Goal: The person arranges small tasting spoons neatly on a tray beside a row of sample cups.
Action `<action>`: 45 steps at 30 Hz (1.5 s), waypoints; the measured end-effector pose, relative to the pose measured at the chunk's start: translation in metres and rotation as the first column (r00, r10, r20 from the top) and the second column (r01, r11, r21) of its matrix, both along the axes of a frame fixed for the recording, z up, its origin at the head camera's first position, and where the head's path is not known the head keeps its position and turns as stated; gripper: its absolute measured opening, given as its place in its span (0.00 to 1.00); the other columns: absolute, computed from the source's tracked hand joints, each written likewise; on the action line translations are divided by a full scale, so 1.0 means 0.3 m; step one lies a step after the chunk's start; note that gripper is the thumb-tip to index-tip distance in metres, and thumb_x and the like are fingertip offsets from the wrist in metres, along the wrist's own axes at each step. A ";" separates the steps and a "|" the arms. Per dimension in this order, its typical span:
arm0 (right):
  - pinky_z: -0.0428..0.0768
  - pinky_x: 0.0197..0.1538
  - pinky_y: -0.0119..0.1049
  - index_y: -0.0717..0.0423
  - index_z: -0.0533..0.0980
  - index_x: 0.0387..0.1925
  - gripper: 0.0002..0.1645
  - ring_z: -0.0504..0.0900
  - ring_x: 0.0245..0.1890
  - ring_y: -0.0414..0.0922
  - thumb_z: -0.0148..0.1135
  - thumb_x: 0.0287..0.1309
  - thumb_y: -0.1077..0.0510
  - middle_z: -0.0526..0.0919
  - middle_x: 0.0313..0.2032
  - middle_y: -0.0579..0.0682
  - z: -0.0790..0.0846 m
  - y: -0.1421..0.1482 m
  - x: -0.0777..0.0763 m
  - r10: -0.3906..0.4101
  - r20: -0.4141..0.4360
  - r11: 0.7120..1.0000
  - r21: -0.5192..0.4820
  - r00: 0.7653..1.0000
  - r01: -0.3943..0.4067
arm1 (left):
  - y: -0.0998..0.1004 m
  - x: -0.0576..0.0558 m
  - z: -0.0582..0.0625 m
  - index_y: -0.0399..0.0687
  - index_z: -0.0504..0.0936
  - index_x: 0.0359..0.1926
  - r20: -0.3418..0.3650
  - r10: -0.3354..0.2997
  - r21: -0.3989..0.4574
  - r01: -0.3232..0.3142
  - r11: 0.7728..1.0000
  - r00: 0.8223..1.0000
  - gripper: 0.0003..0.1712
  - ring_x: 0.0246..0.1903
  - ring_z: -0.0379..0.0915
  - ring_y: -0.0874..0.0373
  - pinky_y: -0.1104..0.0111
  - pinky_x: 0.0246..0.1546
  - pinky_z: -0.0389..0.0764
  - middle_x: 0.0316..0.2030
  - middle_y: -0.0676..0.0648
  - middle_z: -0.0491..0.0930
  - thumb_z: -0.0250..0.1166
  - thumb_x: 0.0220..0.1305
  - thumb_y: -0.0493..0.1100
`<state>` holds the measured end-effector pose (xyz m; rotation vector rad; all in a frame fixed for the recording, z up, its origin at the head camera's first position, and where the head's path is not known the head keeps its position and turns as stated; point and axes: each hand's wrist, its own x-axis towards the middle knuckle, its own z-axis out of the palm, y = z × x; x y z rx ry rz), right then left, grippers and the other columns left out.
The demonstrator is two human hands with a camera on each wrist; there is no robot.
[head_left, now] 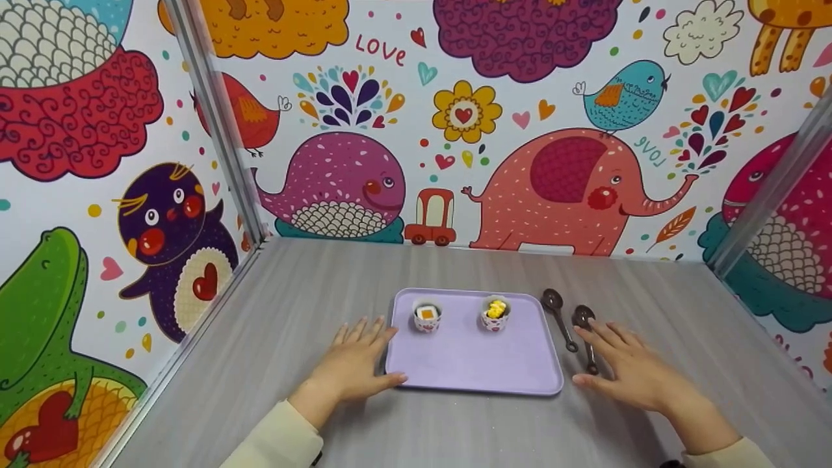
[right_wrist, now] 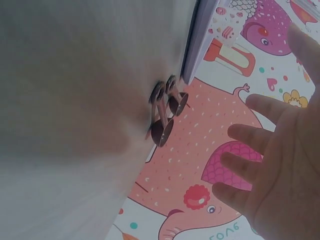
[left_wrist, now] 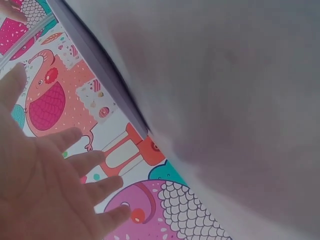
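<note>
A lilac tray (head_left: 455, 370) lies on the table and bears two small paper cups. In the left cup (head_left: 427, 324) is a white piece with an orange centre; the right cup (head_left: 494, 322) holds yellow bits. My left hand (head_left: 354, 361) is beside the tray's left edge, fingers spread and holding nothing. To the right of the tray lie two dark brown spoons, one spoon (head_left: 558, 318) nearer the tray and the other spoon (head_left: 584, 317) partly behind my fingers. My right hand (head_left: 640, 367) hovers by that outer spoon with straight, spread fingers and an unfilled palm.
The grey wood-grain table (head_left: 260, 305) extends around the tray. Behind it stands a wall (head_left: 520, 130) printed with cartoon animals. Printed panels also close off the left and right sides, with metal posts (head_left: 221, 123) at the corners.
</note>
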<state>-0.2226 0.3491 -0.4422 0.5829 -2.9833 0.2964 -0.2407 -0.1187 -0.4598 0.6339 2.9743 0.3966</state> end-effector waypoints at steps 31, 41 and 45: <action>0.58 0.65 0.73 0.54 0.68 0.70 0.50 0.61 0.69 0.71 0.62 0.56 0.28 0.68 0.69 0.64 -0.041 -0.119 -0.017 0.124 0.059 0.992 0.006 0.990 -0.125 | 0.070 -0.011 -0.004 0.47 0.63 0.75 0.076 -0.022 -0.041 0.025 0.999 0.997 0.53 0.73 0.51 0.33 0.39 0.71 0.49 0.75 0.36 0.57 0.58 0.60 0.75; 0.56 0.65 0.74 0.51 0.67 0.72 0.54 0.57 0.70 0.72 0.62 0.53 0.25 0.65 0.71 0.64 -0.060 -0.135 -0.032 0.071 0.163 0.997 -0.007 0.984 -0.071 | 0.082 -0.019 0.001 0.47 0.63 0.75 0.092 -0.017 -0.082 0.025 0.996 0.996 0.54 0.73 0.51 0.34 0.40 0.71 0.51 0.75 0.36 0.57 0.61 0.58 0.74; 0.58 0.64 0.74 0.54 0.67 0.71 0.54 0.59 0.69 0.73 0.62 0.53 0.25 0.66 0.70 0.66 -0.060 -0.137 -0.037 0.104 0.139 0.995 -0.010 0.985 -0.104 | 0.083 -0.022 0.001 0.46 0.65 0.74 0.085 -0.015 -0.092 0.023 0.996 0.996 0.54 0.72 0.53 0.34 0.41 0.70 0.54 0.74 0.36 0.58 0.63 0.57 0.73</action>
